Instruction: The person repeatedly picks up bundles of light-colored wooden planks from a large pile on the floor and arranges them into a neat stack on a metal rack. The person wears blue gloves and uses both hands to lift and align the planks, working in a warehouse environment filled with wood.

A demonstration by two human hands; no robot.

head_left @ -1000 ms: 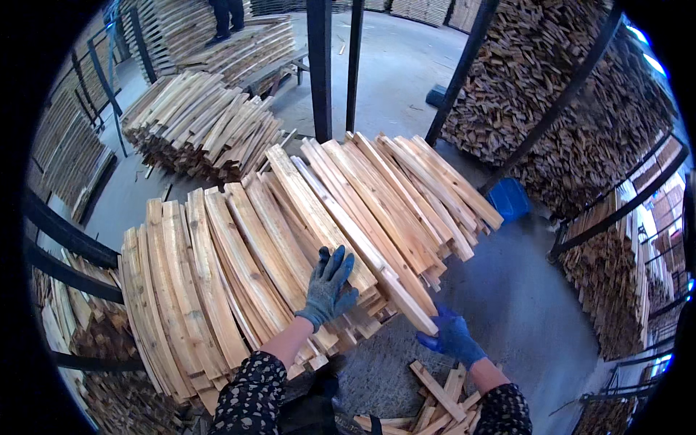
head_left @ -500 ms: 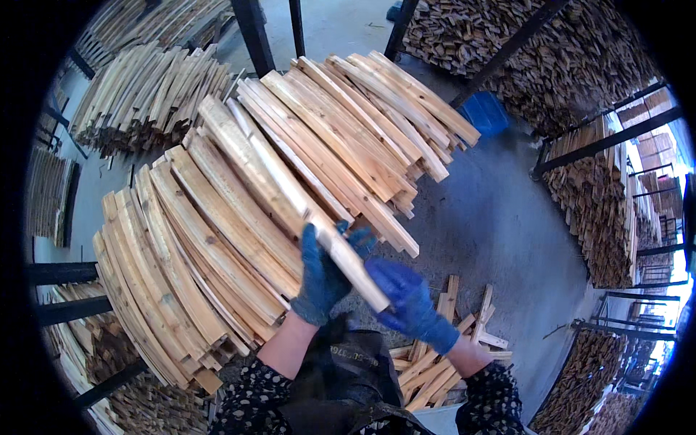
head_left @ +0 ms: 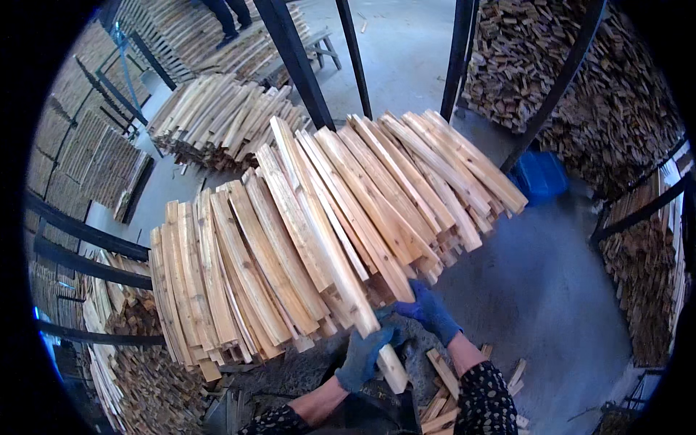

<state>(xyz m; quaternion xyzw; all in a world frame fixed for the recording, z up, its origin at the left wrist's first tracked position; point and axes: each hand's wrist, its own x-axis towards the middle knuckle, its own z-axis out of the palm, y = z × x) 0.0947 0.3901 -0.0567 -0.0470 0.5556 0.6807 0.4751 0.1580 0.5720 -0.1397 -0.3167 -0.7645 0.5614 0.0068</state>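
Observation:
A large pile of pale wooden strips (head_left: 239, 268) lies before me, the strips side by side and pointing toward me. My left hand (head_left: 365, 357), in a teal glove, is closed around the near part of one long wooden strip (head_left: 346, 283). That strip lies across the top of the pile, and its near end juts out past the hand. Just to the right, my right hand (head_left: 429, 313), in a blue glove, closes on the near end of a neighbouring strip (head_left: 388, 268). Its fingertips are partly hidden under the wood.
Loose strips (head_left: 441, 373) lie on the floor by my right forearm. Dark metal posts (head_left: 293, 65) rise behind the pile, and dark bars (head_left: 94, 272) run at its left. A blue plastic container (head_left: 540, 177) stands beyond it. More wood stacks (head_left: 225, 119) surround the place; a person's legs (head_left: 225, 18) show far off.
The strip held across both hands has come down onto the pile, my left hand still on it. My right hand has left its end for a neighbouring strip. The view has shifted.

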